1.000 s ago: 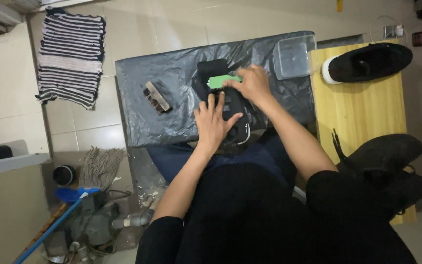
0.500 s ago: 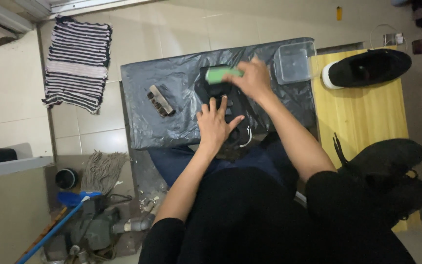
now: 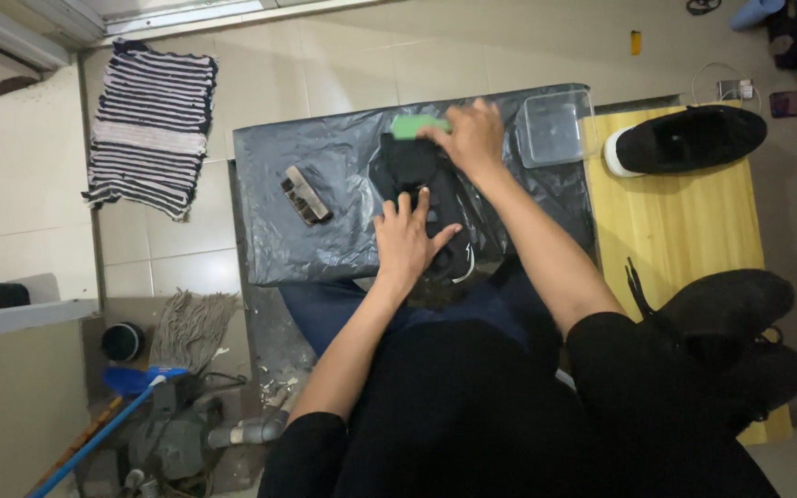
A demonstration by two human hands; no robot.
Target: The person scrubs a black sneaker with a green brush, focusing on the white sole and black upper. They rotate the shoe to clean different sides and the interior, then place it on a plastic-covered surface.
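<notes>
I see a black shoe (image 3: 422, 198) lying on a table covered in a dark plastic sheet (image 3: 325, 194). Its long axis runs from the near edge of the table toward the far edge, slightly slanted, the near end over the table edge by my lap; I cannot tell which end is the toe. My left hand (image 3: 408, 238) lies flat on the near half of the shoe, fingers spread wide and pressing down, holding nothing. My right hand (image 3: 472, 138) is at the far end of the shoe, fingers curled around a green brush (image 3: 414, 126), which touches the shoe's far end and lies across the shoe's axis, its free end pointing left.

On the sheet to the left of the shoe, well apart from it, lies a second brush (image 3: 305, 195) with a pale back, set at a slant. A clear plastic box (image 3: 551, 129) sits at the sheet's far right corner, just beside my right hand. Right of the table is a wooden board (image 3: 684, 221) with another black shoe (image 3: 689, 138) lying crosswise on it, white sole to the left. A striped mat (image 3: 148, 127) lies on the tiled floor to the left, and a mop (image 3: 191, 323) lies near the table's left corner.
</notes>
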